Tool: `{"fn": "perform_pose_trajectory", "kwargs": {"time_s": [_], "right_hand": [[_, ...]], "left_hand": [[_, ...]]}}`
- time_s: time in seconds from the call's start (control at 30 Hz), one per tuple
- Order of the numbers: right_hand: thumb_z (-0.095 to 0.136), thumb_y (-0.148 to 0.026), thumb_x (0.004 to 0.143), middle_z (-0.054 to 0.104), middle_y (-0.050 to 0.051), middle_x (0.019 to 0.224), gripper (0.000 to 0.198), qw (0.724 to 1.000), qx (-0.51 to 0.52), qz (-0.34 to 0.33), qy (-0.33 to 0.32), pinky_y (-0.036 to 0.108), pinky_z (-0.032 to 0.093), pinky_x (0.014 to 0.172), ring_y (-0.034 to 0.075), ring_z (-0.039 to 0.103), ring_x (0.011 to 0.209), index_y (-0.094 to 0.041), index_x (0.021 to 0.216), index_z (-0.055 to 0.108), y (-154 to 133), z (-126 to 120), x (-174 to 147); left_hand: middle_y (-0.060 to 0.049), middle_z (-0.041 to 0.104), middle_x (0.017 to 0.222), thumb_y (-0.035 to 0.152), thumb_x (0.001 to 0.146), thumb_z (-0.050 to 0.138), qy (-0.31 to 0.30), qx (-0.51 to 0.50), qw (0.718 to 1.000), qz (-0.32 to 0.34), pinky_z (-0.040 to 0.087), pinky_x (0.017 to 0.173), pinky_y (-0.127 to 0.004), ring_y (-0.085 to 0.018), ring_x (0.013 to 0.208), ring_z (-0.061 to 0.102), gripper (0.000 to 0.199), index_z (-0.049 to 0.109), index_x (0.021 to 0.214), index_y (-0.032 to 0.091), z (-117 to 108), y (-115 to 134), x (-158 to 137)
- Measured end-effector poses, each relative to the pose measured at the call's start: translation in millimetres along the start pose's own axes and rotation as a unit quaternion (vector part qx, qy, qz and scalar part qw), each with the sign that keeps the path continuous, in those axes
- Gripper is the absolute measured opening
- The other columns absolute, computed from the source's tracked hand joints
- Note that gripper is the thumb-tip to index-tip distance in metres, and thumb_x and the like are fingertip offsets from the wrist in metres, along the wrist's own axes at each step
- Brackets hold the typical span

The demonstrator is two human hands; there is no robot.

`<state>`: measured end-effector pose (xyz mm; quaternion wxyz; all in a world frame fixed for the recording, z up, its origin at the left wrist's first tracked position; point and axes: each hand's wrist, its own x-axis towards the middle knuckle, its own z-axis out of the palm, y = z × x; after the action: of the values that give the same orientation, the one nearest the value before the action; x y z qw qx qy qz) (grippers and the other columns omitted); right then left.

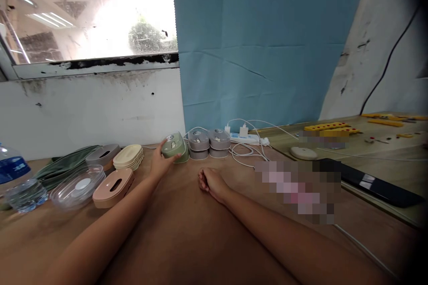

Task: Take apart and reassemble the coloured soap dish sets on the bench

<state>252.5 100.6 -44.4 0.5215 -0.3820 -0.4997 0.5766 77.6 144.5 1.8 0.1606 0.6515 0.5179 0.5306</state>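
At the far left of the brown tabletop (pixel 170 240) stands a clear water bottle (pixel 16 173) with a blue label. Beside it lies a dark green fabric item (pixel 68 167), partly behind a clear plastic container (pixel 78 187). Next come a grey slotted cover (pixel 103 153), a stack of cream trays (pixel 127 155) and, nearer the person, a peach slotted cover (pixel 113 187).

The left hand (pixel 160 162) is partly closed around the green container (pixel 176 147), with the thumb across its front and the fingers at its left side. This container has a clear lid and sits near the wall, immediately left of the first grey stack (pixel 198 143); whether its base is fully on the tabletop cannot be told. The second grey stack (pixel 219 142) stands close alongside the first.

The right hand (pixel 210 182) is in front of the grey stacks, well apart from them, with fingers curled inward; no object is visible in it.

Further right are a white power strip (pixel 254 138) with plugs and cables, a pixelated object (pixel 294 189), a pale rounded object (pixel 303 153), a long black object (pixel 381 187) and yellow pieces (pixel 326 126).
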Motion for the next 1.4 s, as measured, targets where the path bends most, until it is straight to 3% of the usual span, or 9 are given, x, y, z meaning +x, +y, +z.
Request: {"fn": "perform_pose_trajectory", "kwargs": {"time_s": [0.1, 0.27, 0.43, 0.53, 0.67, 0.87, 1.1, 1.23, 1.4], "right_hand": [[0.034, -0.019, 0.058, 0.037, -0.007, 0.03, 0.01, 1.0, 0.001, -0.009, -0.004, 0.02, 0.015, 0.035, 0.006, 0.027, 0.028, -0.019, 0.05, 0.039, -1, 1, -1], [0.037, -0.019, 0.058, 0.038, -0.007, 0.036, 0.008, 0.999, -0.005, -0.023, -0.025, 0.02, 0.015, 0.036, 0.006, 0.029, 0.032, -0.019, 0.05, 0.039, -4, 2, -3], [0.037, -0.019, 0.058, 0.028, -0.009, 0.036, 0.008, 0.997, -0.02, -0.026, -0.065, 0.02, 0.013, 0.037, 0.005, 0.021, 0.031, -0.02, 0.05, 0.036, -7, 6, -6], [0.037, -0.02, 0.058, 0.033, -0.008, 0.037, 0.008, 0.996, -0.036, -0.029, -0.081, 0.02, 0.015, 0.037, 0.006, 0.024, 0.033, -0.019, 0.05, 0.038, -10, 8, -8], [0.038, -0.021, 0.059, 0.042, -0.005, 0.042, 0.007, 0.995, -0.058, -0.028, -0.078, 0.02, 0.02, 0.037, 0.007, 0.033, 0.037, -0.018, 0.053, 0.042, -12, 8, -9], [0.047, -0.019, 0.061, 0.052, -0.004, 0.053, 0.005, 0.99, -0.107, -0.029, -0.092, 0.02, 0.027, 0.041, 0.006, 0.039, 0.04, -0.015, 0.063, 0.05, -13, 9, -11], [0.062, -0.018, 0.061, 0.047, -0.006, 0.057, 0.018, 0.971, -0.173, -0.072, -0.146, 0.019, 0.03, 0.045, 0.007, 0.039, 0.048, -0.017, 0.077, 0.053, -14, 14, -20], [0.062, -0.023, 0.066, 0.051, -0.001, 0.073, 0.023, 0.918, -0.283, -0.207, -0.183, 0.021, 0.035, 0.052, 0.01, 0.042, 0.058, -0.018, 0.088, 0.056, -19, 13, -28], [0.053, -0.022, 0.075, 0.056, 0.004, 0.082, 0.009, 0.848, -0.375, -0.278, -0.25, 0.026, 0.041, 0.064, 0.015, 0.05, 0.069, -0.019, 0.08, 0.06, -24, 16, -37]], "left_hand": [[-0.009, 0.048, 0.122, 0.032, 0.06, 0.07, -0.076, -0.105, 0.991, -0.023, 0.042, 0.088, -0.034, -0.022, 0.105, 0.051, 0.071, 0.039, 0.124, 0.024, -37, 14, -50], [-0.007, 0.042, 0.128, 0.029, 0.056, 0.073, -0.205, -0.056, 0.976, -0.044, 0.038, 0.094, -0.037, -0.024, 0.114, 0.043, 0.074, 0.04, 0.122, 0.028, -86, 21, -115], [-0.008, 0.045, 0.124, 0.028, 0.052, 0.075, -0.253, -0.012, 0.966, -0.049, 0.034, 0.097, -0.043, -0.027, 0.113, 0.043, 0.075, 0.042, 0.119, 0.027, -100, 10, -123], [-0.008, 0.041, 0.126, 0.028, 0.053, 0.074, -0.271, 0.0, 0.962, -0.029, 0.03, 0.098, -0.044, -0.027, 0.117, 0.038, 0.073, 0.042, 0.119, 0.027, -102, 7, -120], [-0.008, 0.027, 0.135, 0.03, 0.057, 0.071, -0.247, 0.025, 0.969, 0.012, 0.028, 0.1, -0.042, -0.027, 0.124, 0.027, 0.061, 0.048, 0.114, 0.026, -105, 13, -120], [-0.009, 0.047, 0.119, 0.036, 0.06, 0.069, -0.232, 0.028, 0.97, 0.063, 0.033, 0.097, -0.037, -0.025, 0.115, 0.041, 0.05, 0.053, 0.106, 0.023, -105, 20, -116], [-0.007, 0.058, 0.096, 0.044, 0.078, 0.048, -0.194, -0.016, 0.981, -0.024, 0.047, 0.074, -0.03, -0.018, 0.087, 0.057, 0.03, 0.048, 0.095, 0.02, -103, 8, -112], [-0.005, 0.055, 0.091, 0.042, 0.084, 0.037, -0.133, -0.046, 0.989, -0.044, 0.047, 0.068, -0.028, -0.014, 0.074, 0.058, 0.03, 0.037, 0.104, 0.02, -102, -2, -109], [-0.009, 0.037, 0.122, 0.032, 0.081, 0.044, -0.035, 0.038, 0.999, 0.003, 0.046, 0.066, -0.026, -0.008, 0.064, 0.052, 0.041, 0.031, 0.12, 0.026, -104, -5, -107]]}}
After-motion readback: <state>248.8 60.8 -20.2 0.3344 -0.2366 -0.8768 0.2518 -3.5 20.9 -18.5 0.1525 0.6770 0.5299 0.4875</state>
